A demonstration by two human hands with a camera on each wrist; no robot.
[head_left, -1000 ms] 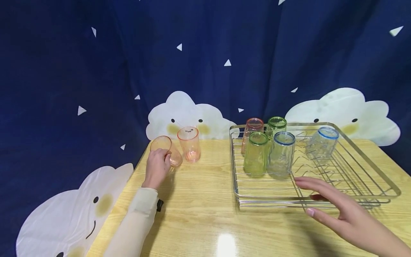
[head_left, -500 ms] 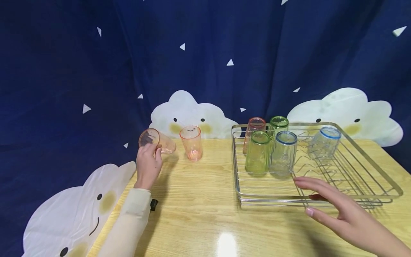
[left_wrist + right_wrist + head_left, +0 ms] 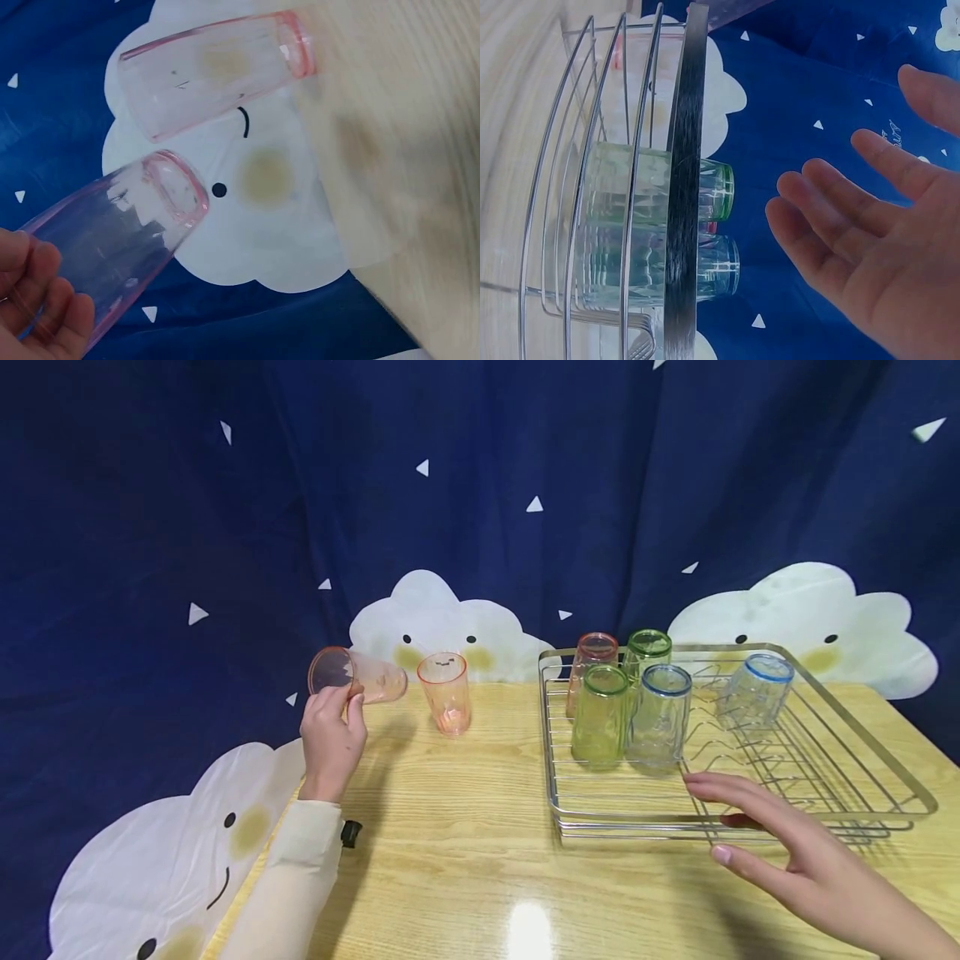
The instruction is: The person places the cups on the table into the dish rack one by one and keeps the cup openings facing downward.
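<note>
Near its rim, my left hand (image 3: 330, 739) pinches a clear pink glass tumbler (image 3: 381, 678). The tumbler is tipped on its side, mouth to the left and base to the right, above the table's far left. In the left wrist view, curled fingers (image 3: 56, 311) lie against this tumbler (image 3: 112, 244). A second pink tumbler (image 3: 447, 697) stands upright on the table just right of it. My right hand (image 3: 802, 852) hovers over the front of the wire dish rack (image 3: 675, 818), holding nothing. Its spread fingers show in the right wrist view, apart from the rack's metal rim (image 3: 684, 180).
Upside down in the rack stand a pink tumbler (image 3: 592, 660), two green tumblers (image 3: 600, 727) and a blue one (image 3: 660, 727) on the left side. Another blue tumbler (image 3: 756, 697) leans toward the back right. A dark blue curtain (image 3: 480, 485) hangs behind the wooden table (image 3: 450, 843).
My left hand has moved left and up with the pink tumbler, which has tipped further toward lying sideways. The right hand and the tumblers in the rack stay where they were.
</note>
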